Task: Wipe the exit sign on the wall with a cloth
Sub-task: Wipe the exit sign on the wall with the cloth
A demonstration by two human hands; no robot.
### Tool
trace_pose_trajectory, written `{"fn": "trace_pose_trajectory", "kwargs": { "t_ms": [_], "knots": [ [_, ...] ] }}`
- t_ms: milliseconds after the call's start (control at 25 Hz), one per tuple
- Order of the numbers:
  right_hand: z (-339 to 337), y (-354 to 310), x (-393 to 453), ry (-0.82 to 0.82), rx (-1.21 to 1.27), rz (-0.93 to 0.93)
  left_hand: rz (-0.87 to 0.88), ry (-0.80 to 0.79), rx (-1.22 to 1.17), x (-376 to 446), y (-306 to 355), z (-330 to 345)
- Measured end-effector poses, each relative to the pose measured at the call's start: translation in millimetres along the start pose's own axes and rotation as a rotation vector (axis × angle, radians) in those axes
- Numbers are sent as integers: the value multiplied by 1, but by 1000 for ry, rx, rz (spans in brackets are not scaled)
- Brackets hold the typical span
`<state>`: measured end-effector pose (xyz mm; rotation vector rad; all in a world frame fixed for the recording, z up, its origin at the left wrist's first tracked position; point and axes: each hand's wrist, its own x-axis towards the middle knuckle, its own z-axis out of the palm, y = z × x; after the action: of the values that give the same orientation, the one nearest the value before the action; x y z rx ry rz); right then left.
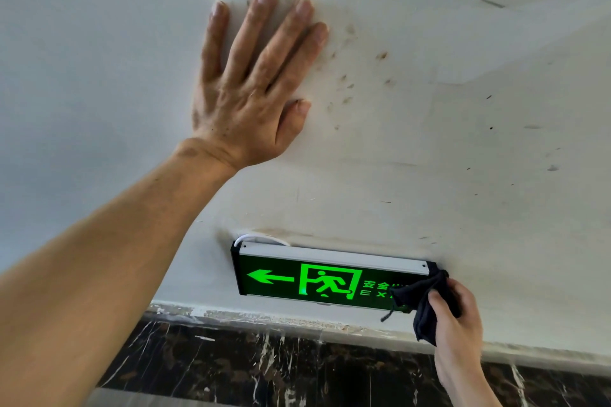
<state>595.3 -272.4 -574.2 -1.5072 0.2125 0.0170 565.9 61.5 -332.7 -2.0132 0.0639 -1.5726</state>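
A lit green exit sign with a left arrow, a running figure and a silver top strip hangs low on the white wall. My right hand grips a dark cloth and presses it against the sign's right end, covering the last letters. My left hand lies flat on the wall well above the sign, fingers spread, holding nothing.
The white wall carries brown smudges and specks near my left hand. A white cable loops out above the sign's left corner. Below the sign runs a dark marble skirting with a rough, chipped paint edge.
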Motion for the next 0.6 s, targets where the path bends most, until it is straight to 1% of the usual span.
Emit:
{"fn": "trace_pose_trajectory", "kwargs": {
  "t_ms": [160, 320, 400, 480, 520, 600],
  "knots": [
    [-4, 29, 5, -52, -122, 82, 2, -2, 2, -1, -1, 1],
    [-3, 55, 16, -30, -99, 238, 4, 4, -16, 1, 1, 1],
    [4, 63, 12, 7, 27, 352, -3, -5, -22, 1, 0, 0],
    [15, 66, 4, 49, 263, 498, -6, -8, -24, 1, -1, -1],
    [22, 66, 0, 49, 371, 568, -4, -6, -27, 1, 0, -1],
    [37, 67, -9, -14, 531, 670, -2, 1, -38, 1, 2, 0]
  ]
}}
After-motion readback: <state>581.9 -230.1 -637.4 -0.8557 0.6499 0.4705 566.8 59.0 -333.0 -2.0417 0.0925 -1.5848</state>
